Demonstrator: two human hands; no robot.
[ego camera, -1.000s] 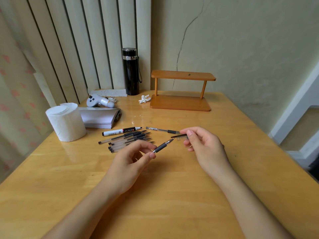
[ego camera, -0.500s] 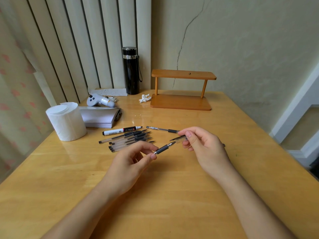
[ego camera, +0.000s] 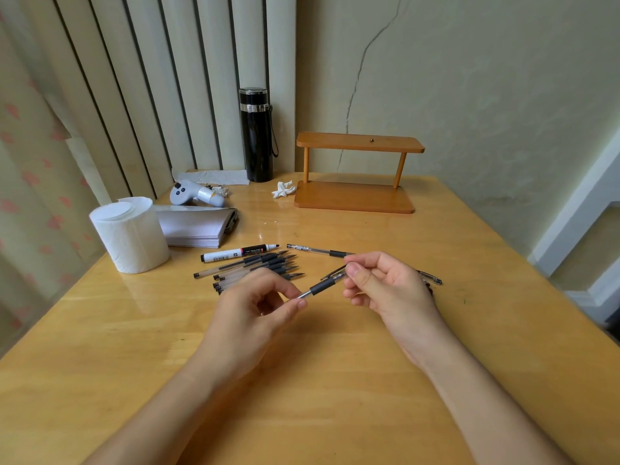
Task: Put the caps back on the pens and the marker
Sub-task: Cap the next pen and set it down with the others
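pen (ego camera: 321,286) in left hand (ego camera: 255,307) grip (tip up-right); right hand (ego camera: 385,286) pinches cap (ego camera: 335,274).

Left hand (ego camera: 255,307) holds a pen (ego camera: 322,286); right hand (ego camera: 385,286) fingers (ego camera: 355,270) pinch its cap (ego camera: 335,274).

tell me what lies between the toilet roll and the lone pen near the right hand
In the head view, the uncapped marker and a bunch of uncapped pens lie between the toilet roll and the lone pen.
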